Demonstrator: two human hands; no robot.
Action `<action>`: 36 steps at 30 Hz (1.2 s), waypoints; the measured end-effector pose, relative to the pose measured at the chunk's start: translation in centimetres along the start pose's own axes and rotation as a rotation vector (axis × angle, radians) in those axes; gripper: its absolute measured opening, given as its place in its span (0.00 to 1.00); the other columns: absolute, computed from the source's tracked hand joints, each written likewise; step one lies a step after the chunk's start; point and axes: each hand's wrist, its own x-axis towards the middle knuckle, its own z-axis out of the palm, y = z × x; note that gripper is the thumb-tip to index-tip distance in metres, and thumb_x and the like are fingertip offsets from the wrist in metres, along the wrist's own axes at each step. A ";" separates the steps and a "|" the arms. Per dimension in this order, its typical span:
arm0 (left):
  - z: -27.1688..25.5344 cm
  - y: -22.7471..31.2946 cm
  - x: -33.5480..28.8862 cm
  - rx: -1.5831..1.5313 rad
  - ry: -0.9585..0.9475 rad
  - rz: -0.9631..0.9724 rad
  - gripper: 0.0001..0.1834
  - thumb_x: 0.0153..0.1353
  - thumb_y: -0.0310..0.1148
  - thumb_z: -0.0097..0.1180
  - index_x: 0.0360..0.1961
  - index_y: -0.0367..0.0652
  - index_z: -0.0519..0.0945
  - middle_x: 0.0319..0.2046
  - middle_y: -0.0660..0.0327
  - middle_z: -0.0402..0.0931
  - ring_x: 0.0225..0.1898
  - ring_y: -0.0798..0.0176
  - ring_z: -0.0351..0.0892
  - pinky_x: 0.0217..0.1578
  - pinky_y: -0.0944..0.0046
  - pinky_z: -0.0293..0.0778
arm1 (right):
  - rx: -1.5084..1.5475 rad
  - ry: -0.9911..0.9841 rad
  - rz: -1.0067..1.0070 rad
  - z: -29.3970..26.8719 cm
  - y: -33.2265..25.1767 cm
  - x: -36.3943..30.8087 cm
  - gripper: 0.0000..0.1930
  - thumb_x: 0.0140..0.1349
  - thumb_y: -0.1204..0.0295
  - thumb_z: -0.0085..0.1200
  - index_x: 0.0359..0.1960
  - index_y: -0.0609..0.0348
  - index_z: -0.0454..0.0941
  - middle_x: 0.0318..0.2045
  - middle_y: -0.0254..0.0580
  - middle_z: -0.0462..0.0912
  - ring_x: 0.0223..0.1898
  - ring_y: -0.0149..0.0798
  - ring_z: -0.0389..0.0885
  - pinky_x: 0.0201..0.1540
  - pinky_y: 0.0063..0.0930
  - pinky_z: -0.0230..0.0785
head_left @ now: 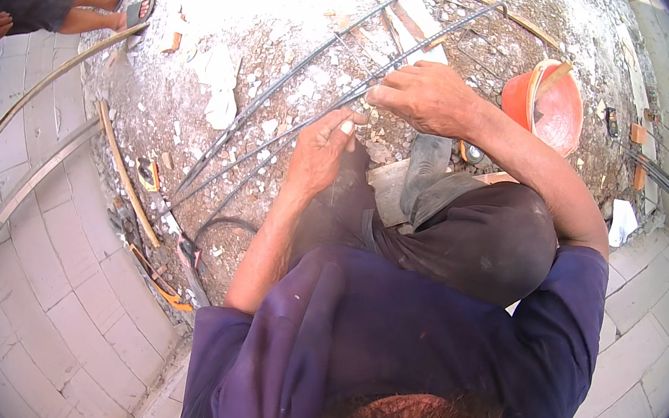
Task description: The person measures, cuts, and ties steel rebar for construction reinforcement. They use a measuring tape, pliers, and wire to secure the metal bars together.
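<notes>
Several long, ribbed steel bars run diagonally over the rubble in front of me, joined at places by thinner steel pieces. My left hand is at the lower bars, thumb and forefinger pinched together; any small thing between them is too fine to make out. Just right of it and slightly farther off, my right hand is closed with its fingertips by the same bars, and what they grip is hidden. Below the hands are my bent legs in dark trousers and a grey boot.
A red bucket with a wooden piece stands at right. A tape measure lies near my boot, another at left beside a wooden strip. An orange-handled tool lies lower left. Another person's legs show far left; block walls flank both sides.
</notes>
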 end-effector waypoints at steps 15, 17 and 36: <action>-2.9 -0.6 6.4 0.753 -0.159 0.147 0.09 0.69 0.30 0.57 0.46 0.40 0.84 0.33 0.56 0.84 0.35 0.59 0.83 0.38 0.63 0.76 | 0.118 0.387 0.115 9.5 6.3 -3.7 0.09 0.56 0.72 0.56 0.39 0.50 0.78 0.30 0.34 0.74 0.34 0.40 0.80 0.32 0.37 0.74; 0.0 0.9 7.9 0.786 -0.224 0.111 0.10 0.70 0.32 0.56 0.47 0.39 0.83 0.32 0.58 0.83 0.38 0.67 0.81 0.40 0.67 0.75 | 0.165 0.388 0.103 10.0 6.0 -3.6 0.08 0.56 0.71 0.56 0.38 0.52 0.79 0.30 0.34 0.75 0.35 0.40 0.80 0.33 0.37 0.73; 4.4 2.5 11.1 -0.066 -0.258 -0.236 0.08 0.69 0.31 0.57 0.44 0.39 0.84 0.21 0.71 0.73 0.20 0.79 0.62 0.20 0.77 0.54 | 1.352 0.537 0.498 7.6 8.7 -7.3 0.10 0.64 0.69 0.62 0.41 0.63 0.83 0.32 0.32 0.82 0.32 0.24 0.79 0.31 0.22 0.73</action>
